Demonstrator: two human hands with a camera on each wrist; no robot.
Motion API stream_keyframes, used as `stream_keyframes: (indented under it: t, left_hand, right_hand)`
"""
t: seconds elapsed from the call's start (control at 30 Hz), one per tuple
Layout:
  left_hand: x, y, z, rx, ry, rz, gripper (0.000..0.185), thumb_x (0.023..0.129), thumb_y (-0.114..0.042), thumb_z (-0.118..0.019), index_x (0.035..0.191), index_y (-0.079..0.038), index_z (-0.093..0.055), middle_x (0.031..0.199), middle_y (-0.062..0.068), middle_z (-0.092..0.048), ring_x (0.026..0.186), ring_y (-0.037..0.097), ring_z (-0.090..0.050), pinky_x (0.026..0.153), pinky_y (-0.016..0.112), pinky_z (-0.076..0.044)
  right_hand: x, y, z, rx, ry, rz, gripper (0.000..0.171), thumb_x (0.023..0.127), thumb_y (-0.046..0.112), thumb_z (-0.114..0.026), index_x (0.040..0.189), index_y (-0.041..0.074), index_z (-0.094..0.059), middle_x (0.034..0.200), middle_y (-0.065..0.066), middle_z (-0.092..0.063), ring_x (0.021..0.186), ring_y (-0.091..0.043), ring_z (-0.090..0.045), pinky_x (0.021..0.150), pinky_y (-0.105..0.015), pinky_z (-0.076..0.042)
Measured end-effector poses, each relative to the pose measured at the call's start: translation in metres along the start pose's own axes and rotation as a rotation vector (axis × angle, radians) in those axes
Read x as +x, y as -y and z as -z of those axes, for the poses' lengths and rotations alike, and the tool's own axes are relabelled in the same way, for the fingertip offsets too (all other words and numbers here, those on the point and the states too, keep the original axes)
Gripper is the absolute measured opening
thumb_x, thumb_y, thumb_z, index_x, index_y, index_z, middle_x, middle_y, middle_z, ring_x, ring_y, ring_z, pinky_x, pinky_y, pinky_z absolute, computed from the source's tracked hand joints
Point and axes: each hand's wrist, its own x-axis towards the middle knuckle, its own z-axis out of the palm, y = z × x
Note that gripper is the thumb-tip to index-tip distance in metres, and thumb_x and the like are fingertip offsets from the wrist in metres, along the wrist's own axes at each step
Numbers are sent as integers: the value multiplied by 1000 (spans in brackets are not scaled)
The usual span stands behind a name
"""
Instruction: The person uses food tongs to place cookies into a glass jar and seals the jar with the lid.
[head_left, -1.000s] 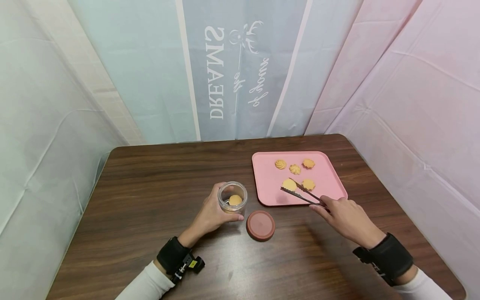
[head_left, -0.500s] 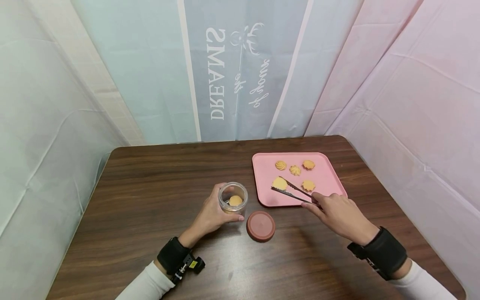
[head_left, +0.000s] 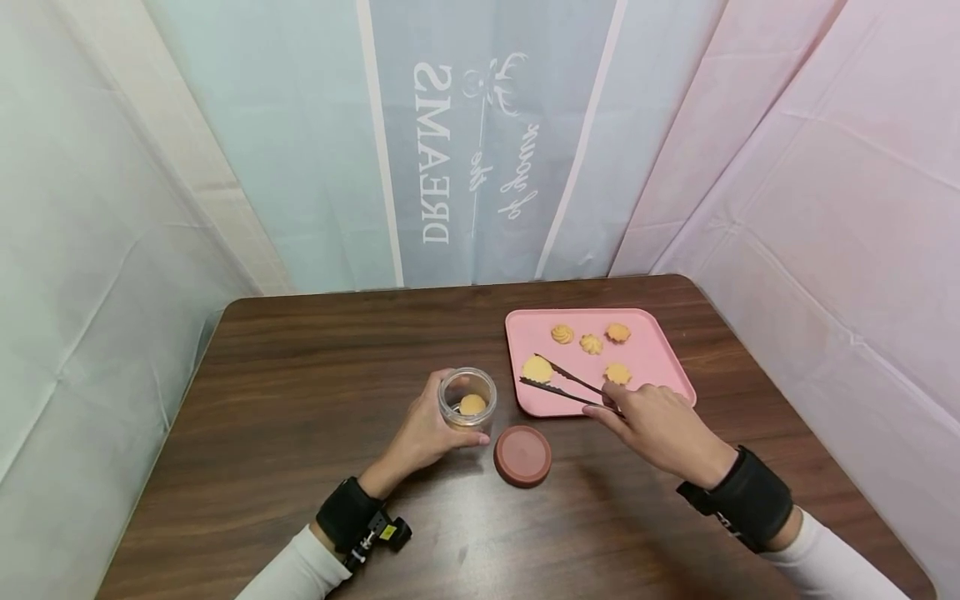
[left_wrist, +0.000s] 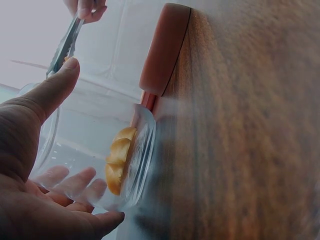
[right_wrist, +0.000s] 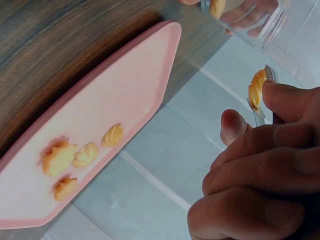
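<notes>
1. In the lower centre of my head view, I see the left hand [head_left: 429, 432] curled round a clear jar [head_left: 474, 427], a cookie [head_left: 472, 405] inside it.
2. Just right of that, a reddish lid [head_left: 522, 456] lies on the surface [head_left: 300, 350].
3. Right of centre, dark tongs [head_left: 562, 394] pinch a round cookie [head_left: 536, 369] above the pink tray [head_left: 660, 362], which bears four more cookies [head_left: 591, 344].
4. Farther right, I have the right hand [head_left: 663, 429] gripping those tongs.

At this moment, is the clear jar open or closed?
Open. The head view looks down into the clear jar, and the reddish-brown lid lies beside it on the table.
</notes>
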Motion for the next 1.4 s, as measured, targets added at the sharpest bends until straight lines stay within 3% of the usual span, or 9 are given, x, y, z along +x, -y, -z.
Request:
stream_keyframes:
  t: [0.27,0.87,1.4]
  left_hand:
    - [-2,-1,0,-23,6,13,103,66,-25,-104,148,-10,-44,142,12,-64,124,32,-63,102,49,-48]
    - [-1,-3,-1,-3,-6,21,104,66,-26,-104,149,-9,-43,142,13,-63,124,33,-64,102,51,-50]
    - [0,0,-1,-8,9,7,102,67,-26,-103,148,-13,-43,143,13,-64,123,28,-64,103,48,-49]
  right_hand:
    - [6,11,0,3,-1,15,37,100,40,-73,77,23,-50,59,12,-36,51,-7,-38,48,-28,-29]
    - [28,48,-3,-5,-37,164,40,99,41,-75,76,22,-48,56,15,-32,48,-2,-35,46,-25,-28]
    - [34,53,-7,17,-2,141,38,98,48,-73,82,19,-55,56,13,-42,48,-2,-41,45,-25,-32]
